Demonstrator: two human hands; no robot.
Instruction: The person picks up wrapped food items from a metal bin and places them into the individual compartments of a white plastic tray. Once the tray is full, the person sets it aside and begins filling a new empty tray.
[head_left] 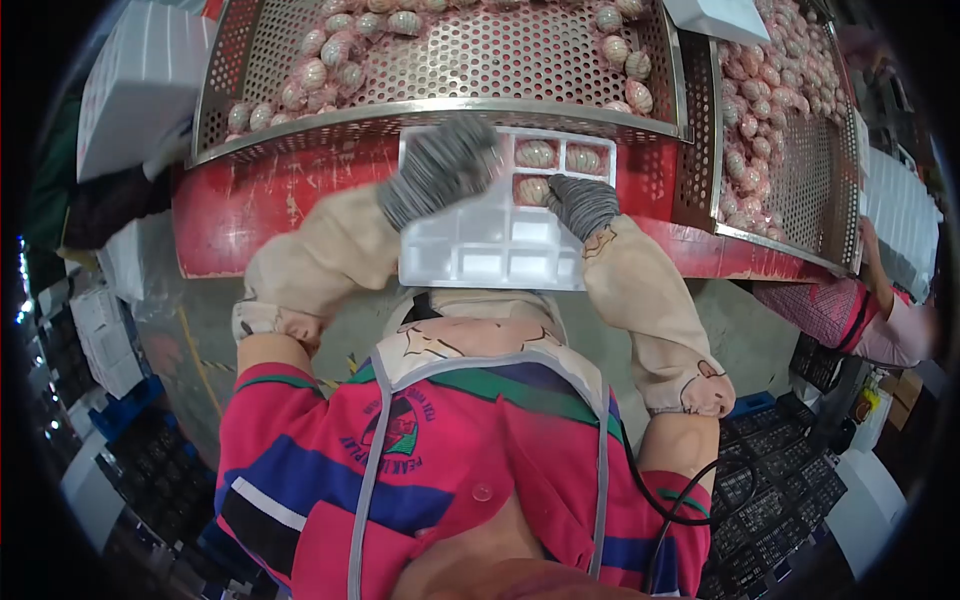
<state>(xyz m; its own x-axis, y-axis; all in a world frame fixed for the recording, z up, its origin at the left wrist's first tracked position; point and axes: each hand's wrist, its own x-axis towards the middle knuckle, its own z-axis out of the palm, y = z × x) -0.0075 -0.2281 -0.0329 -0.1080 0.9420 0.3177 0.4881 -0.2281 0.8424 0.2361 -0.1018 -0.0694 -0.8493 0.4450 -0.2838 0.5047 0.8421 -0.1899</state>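
A white compartment tray (pixel 430 262) lies on the red table edge in front of me, with wrapped striped round items (pixel 535 153) in several cells at its upper right. My left hand (pixel 440 165), in a grey striped glove, is over the tray's upper left part and smeared by motion; what it holds, if anything, cannot be made out. My right hand (pixel 584 204), gloved the same way, has its fingers together at a wrapped item (pixel 531 190) in the second row. Part of that item is hidden by the fingers.
Beyond the tray stands a perforated metal bin (pixel 400 112) holding many wrapped items. Another such bin (pixel 800 180) is at the right, beside a co-worker's arm (pixel 877 265). White foam boxes (pixel 150 85) are at the left, black crates (pixel 770 490) at the lower right.
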